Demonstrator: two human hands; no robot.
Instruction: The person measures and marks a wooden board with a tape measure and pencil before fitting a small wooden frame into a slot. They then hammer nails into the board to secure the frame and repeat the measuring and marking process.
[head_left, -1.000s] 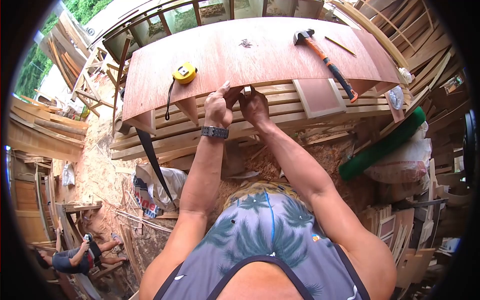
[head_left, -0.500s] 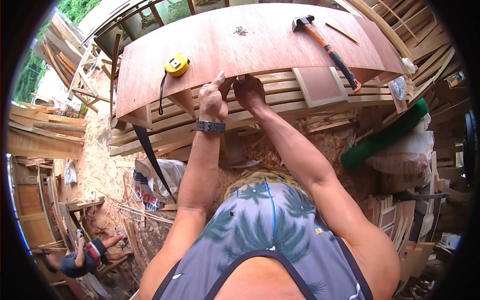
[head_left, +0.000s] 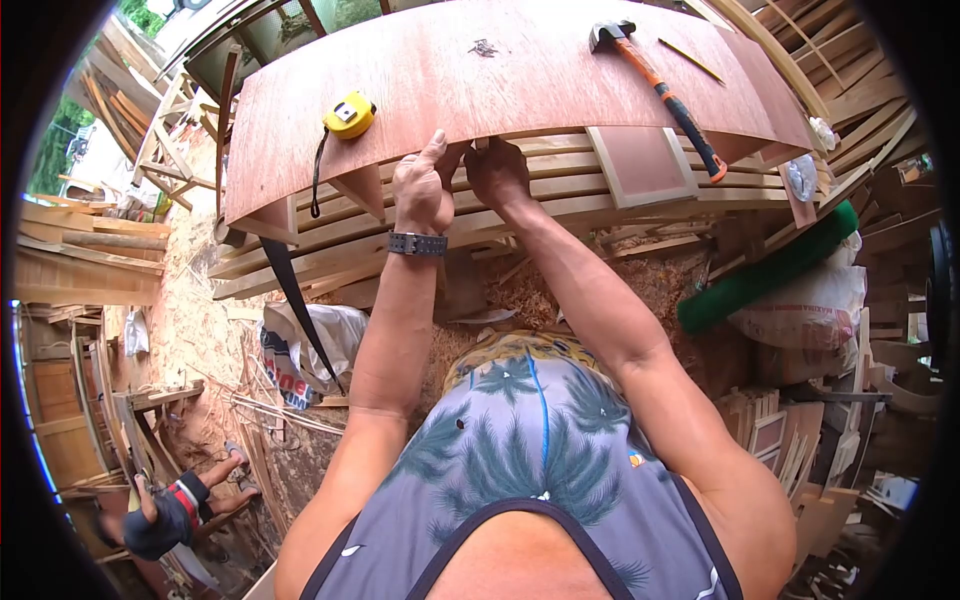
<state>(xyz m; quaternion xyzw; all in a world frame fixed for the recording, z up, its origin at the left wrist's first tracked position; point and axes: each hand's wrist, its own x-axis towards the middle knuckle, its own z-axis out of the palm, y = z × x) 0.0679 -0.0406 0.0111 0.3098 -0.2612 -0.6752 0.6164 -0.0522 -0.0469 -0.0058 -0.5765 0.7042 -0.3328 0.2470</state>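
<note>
A reddish plywood panel [head_left: 400,80] lies across the work in front of me. My left hand [head_left: 422,190], with a watch on its wrist, is at the panel's front edge, thumb up against it. Its other fingers curl under the edge, where what they grip is hidden. Close beside it on the right, my right hand [head_left: 498,178] is closed round a small wooden piece [head_left: 482,144] just below the same edge. On the panel rest a yellow tape measure [head_left: 350,115], a claw hammer [head_left: 655,90], a pencil [head_left: 690,60] and a small pile of nails [head_left: 483,48].
Long wooden boards [head_left: 560,200] lie beneath the panel, with a small framed panel [head_left: 640,165] on them. A handsaw [head_left: 300,310] leans at the left by a white sack [head_left: 335,335]. A green roll [head_left: 770,265] is at right. Another person [head_left: 170,515] sits at lower left.
The view has shifted slightly, moving the panel a little in the picture. Both hands keep their places at the panel's edge. The person at lower left has changed posture slightly.
</note>
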